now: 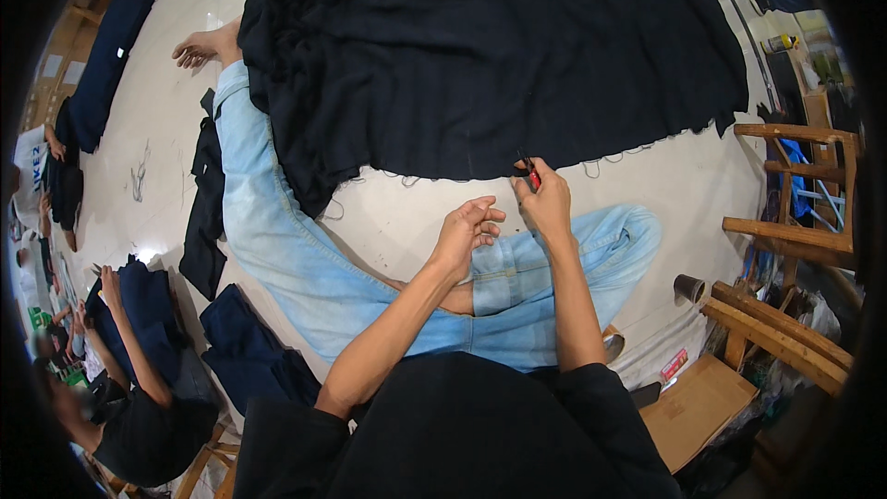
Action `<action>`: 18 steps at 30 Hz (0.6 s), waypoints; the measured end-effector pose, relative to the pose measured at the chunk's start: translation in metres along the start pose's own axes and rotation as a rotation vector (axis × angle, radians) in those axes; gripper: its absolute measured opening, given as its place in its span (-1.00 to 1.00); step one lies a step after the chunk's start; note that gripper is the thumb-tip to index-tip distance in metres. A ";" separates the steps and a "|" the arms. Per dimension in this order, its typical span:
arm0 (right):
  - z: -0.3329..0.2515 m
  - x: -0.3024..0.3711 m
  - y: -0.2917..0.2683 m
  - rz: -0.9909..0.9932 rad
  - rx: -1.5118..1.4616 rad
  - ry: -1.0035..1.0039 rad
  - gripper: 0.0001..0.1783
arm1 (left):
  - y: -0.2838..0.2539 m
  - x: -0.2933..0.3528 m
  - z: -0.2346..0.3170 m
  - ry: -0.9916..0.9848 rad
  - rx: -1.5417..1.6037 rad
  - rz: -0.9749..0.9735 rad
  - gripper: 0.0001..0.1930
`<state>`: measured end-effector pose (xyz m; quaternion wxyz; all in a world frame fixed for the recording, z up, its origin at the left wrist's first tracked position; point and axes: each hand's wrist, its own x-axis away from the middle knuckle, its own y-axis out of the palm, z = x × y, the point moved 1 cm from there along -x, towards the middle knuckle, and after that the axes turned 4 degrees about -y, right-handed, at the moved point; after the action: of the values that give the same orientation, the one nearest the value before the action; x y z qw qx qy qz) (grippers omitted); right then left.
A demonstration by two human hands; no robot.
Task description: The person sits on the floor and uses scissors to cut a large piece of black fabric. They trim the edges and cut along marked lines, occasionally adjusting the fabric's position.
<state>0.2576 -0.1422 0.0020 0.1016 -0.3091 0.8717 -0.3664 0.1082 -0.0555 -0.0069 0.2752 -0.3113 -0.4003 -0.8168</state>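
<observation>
Right hand (pixel 545 196) grips red snips (pixel 533 177) at edge of black cloth (pixel 499 55); left hand (pixel 465 237) empty, half-curled, near it. Risk: unheld slack bunches, gets nicked.

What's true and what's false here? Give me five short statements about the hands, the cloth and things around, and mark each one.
1. The right hand holds a small red-and-black tool. True.
2. The left hand lies flat on the black cloth. False: the left hand is short of the near edge of the black cloth, fingers partly curled.
3. Loose threads show along that near edge. True.
4. The wearer's jeans are dark red. False: the jeans are light blue.
5. A piece of brown cardboard lies at the wearer's right. True.
</observation>
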 end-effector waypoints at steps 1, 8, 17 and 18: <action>-0.007 -0.002 -0.005 -0.062 0.029 0.056 -0.80 | -0.001 -0.003 0.001 -0.010 0.034 -0.029 -0.66; 0.005 -0.011 0.001 -0.033 -0.110 0.003 -0.84 | 0.014 -0.031 0.014 -0.132 0.278 -0.111 -0.57; 0.000 -0.006 -0.011 0.010 -0.089 -0.093 -0.82 | 0.018 -0.054 0.021 0.053 -0.017 0.070 -0.66; 0.001 -0.006 -0.010 0.004 -0.091 -0.086 -0.82 | 0.019 -0.053 0.021 0.063 -0.020 0.078 -0.65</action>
<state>0.2668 -0.1443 0.0082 0.1258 -0.3270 0.8829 -0.3126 0.1619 -0.0375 -0.0260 0.3160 -0.3035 -0.3707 -0.8189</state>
